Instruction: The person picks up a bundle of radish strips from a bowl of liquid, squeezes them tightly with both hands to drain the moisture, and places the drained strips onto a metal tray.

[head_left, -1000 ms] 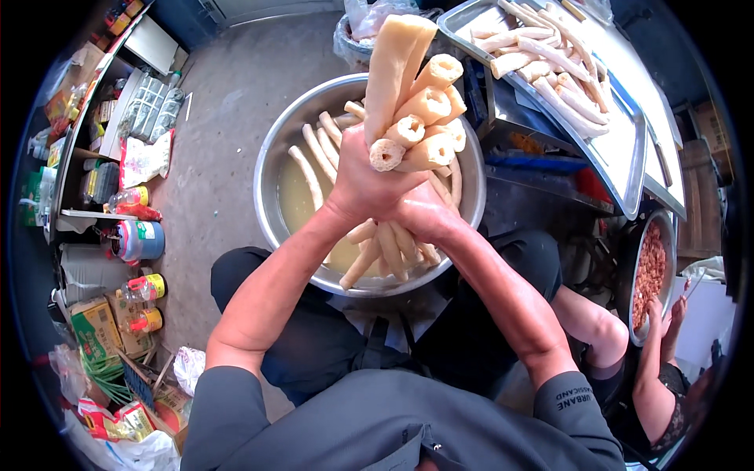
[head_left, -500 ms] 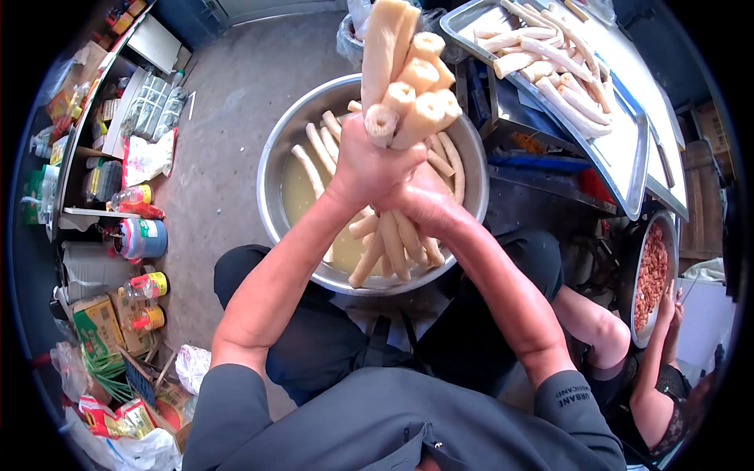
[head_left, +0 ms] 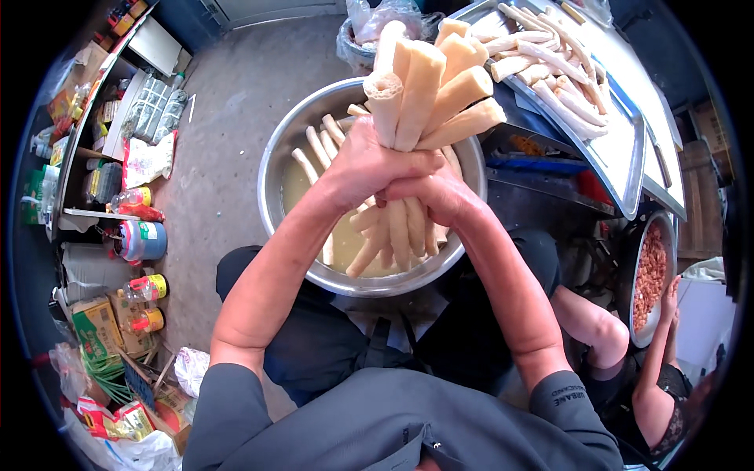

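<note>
Both my hands are wrapped around one bundle of thick, pale, hollow sticks (head_left: 420,86), which look like soaked bean curd sticks. My left hand (head_left: 367,161) grips higher up, and my right hand (head_left: 436,188) closes just below and against it. Above my fists the sticks fan out, some showing porous, holed ends; the lower ends hang over a large metal basin (head_left: 271,200). Cloudy yellowish liquid (head_left: 295,188) stands in the basin, with more sticks (head_left: 320,147) leaning along its far left side. My forearms hide part of the near rim.
A metal tray (head_left: 638,169) at the far right holds a heap of similar sticks (head_left: 558,59). Near right, another person's hands (head_left: 670,302) are beside a pan of reddish-brown pieces (head_left: 650,275). Shelves with bottles and packages (head_left: 149,161) line the left. A plastic-lined bucket (head_left: 357,51) stands behind the basin.
The bundle has tilted to the right and spread apart at the top. My hands have shifted slightly lower, still clasped around it. The other person's hands have come closer together.
</note>
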Available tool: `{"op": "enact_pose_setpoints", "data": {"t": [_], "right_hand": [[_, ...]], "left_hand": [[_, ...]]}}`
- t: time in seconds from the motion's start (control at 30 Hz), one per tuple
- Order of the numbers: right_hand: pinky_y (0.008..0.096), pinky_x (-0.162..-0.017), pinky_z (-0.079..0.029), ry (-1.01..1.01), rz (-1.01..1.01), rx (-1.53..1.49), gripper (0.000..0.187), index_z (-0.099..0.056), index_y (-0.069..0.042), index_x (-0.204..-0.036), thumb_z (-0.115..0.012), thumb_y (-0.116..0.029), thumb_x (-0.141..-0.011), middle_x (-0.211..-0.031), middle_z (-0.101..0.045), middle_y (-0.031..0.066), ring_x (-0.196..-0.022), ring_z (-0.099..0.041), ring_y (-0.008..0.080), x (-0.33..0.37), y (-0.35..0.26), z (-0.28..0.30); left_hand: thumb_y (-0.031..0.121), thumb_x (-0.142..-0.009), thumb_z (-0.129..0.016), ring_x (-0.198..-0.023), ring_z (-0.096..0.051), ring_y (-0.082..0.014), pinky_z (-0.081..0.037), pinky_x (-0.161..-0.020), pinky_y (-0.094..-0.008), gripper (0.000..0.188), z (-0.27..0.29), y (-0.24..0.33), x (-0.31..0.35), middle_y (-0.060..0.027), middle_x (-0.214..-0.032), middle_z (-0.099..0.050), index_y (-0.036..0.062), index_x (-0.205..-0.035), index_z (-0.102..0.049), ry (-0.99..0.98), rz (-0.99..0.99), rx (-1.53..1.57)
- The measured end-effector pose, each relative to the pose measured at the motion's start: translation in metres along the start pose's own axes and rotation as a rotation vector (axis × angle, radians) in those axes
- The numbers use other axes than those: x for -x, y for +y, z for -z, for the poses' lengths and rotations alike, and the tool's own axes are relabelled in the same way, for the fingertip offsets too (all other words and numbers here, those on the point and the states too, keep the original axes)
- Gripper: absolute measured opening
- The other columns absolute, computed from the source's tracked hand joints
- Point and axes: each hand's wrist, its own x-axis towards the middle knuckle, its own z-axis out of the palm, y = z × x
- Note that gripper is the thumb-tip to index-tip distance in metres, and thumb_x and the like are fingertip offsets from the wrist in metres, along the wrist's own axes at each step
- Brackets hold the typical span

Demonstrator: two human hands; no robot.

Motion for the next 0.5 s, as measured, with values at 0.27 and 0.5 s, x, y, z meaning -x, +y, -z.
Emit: {"op": "enact_pose_setpoints", "data": {"t": [0.27, 0.5], "right_hand": [[0.0331, -0.091, -0.053, -0.115, -0.062, 0.099, 0.048, -0.064, 0.001, -0.113, -0.078, -0.006, -0.068, -0.105, -0.068, 0.0103, -0.102, -0.065, 0.0189, -0.005, 0.002, 0.002], [0.0376, -0.103, -0.046, -0.178, -0.098, -0.293, 0.085, -0.041, -0.013, -0.137, -0.087, -0.002, -0.067, -0.126, -0.054, 0.0061, -0.121, -0.053, 0.0214, -0.005, 0.029, 0.007]], "left_hand": [[-0.002, -0.071, -0.069, -0.076, -0.066, -0.0122, -0.055, -0.069, -0.0273, 0.023, -0.007, 0.009, 0.009, -0.0070, -0.083, -0.069, -0.0045, -0.094, -0.068, 0.123, -0.023, 0.073], [-0.008, -0.072, -0.061, -0.071, -0.064, -0.0128, -0.054, -0.062, -0.0277, 0.033, -0.013, -0.001, 0.004, -0.0050, -0.085, -0.063, -0.0017, -0.105, -0.060, 0.212, -0.038, 0.222]]}}
